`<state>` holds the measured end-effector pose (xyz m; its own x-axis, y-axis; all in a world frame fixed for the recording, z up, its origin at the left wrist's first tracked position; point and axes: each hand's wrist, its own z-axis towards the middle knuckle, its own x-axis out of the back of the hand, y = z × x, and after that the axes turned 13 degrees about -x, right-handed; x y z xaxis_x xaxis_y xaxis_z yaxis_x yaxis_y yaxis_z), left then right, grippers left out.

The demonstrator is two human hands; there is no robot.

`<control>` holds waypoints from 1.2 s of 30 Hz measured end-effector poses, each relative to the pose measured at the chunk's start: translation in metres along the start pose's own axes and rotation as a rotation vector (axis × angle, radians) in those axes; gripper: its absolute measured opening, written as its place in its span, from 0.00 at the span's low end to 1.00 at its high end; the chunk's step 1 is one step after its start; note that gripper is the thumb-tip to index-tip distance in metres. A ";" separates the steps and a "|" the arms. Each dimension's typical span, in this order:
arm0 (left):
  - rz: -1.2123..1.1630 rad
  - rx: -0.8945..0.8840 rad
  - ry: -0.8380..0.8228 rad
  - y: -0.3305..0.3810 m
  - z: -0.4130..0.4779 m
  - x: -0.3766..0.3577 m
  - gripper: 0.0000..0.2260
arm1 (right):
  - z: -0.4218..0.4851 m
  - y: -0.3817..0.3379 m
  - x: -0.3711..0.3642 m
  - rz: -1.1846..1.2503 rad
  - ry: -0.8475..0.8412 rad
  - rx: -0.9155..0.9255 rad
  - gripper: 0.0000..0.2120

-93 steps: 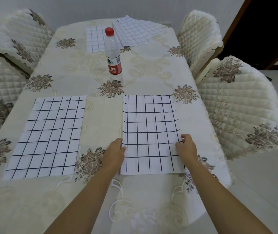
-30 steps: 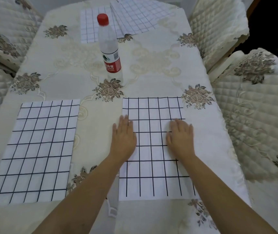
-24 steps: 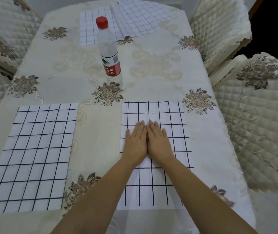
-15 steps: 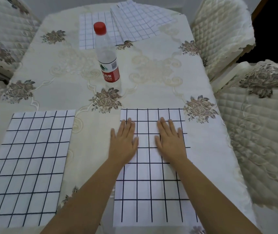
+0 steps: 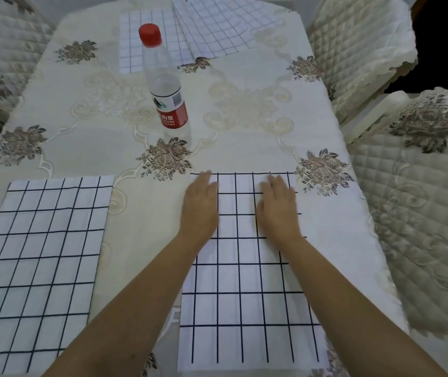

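A white cloth with a dark grid [image 5: 244, 295] lies flat on the table in front of me, on the right side. My left hand [image 5: 200, 206] rests flat on its far left edge, fingers straight and reaching the far corner. My right hand [image 5: 278, 206] lies flat near the far right corner, fingers straight. Both hands look slightly blurred. A second grid cloth [image 5: 40, 262] lies flat to the left, untouched.
A clear water bottle [image 5: 167, 91] with a red cap and red label stands beyond the cloths. Several more grid cloths [image 5: 206, 31] lie stacked at the far end of the floral tablecloth [image 5: 244, 110]. Quilted chairs [image 5: 418, 202] ring the table.
From the cloth's near side edges my hands moved up onto it, met at the middle, then spread apart and slid toward the far corners. The view tilted closer to the table.
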<state>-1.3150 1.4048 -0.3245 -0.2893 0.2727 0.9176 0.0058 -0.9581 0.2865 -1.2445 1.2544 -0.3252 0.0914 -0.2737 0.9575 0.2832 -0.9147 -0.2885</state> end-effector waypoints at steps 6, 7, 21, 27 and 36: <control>0.052 0.054 -0.258 0.014 0.001 -0.016 0.23 | -0.008 -0.039 -0.018 0.075 -0.182 0.151 0.23; 0.085 0.061 -0.272 0.009 0.000 -0.015 0.25 | -0.007 -0.036 -0.017 0.056 -0.154 0.153 0.24; 0.096 0.314 -0.271 -0.050 -0.019 0.006 0.23 | 0.025 0.045 0.003 -0.083 -0.146 -0.169 0.29; 0.028 0.336 0.020 -0.035 -0.018 0.010 0.24 | 0.026 0.027 0.015 0.049 -0.211 -0.210 0.26; 0.061 0.063 -0.334 0.013 0.003 -0.019 0.31 | 0.004 -0.036 -0.017 0.011 -0.274 0.060 0.24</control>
<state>-1.3061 1.3873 -0.3373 0.0428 0.2389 0.9701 0.0755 -0.9690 0.2353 -1.2520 1.2933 -0.3309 0.3476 -0.1857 0.9191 0.3356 -0.8906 -0.3069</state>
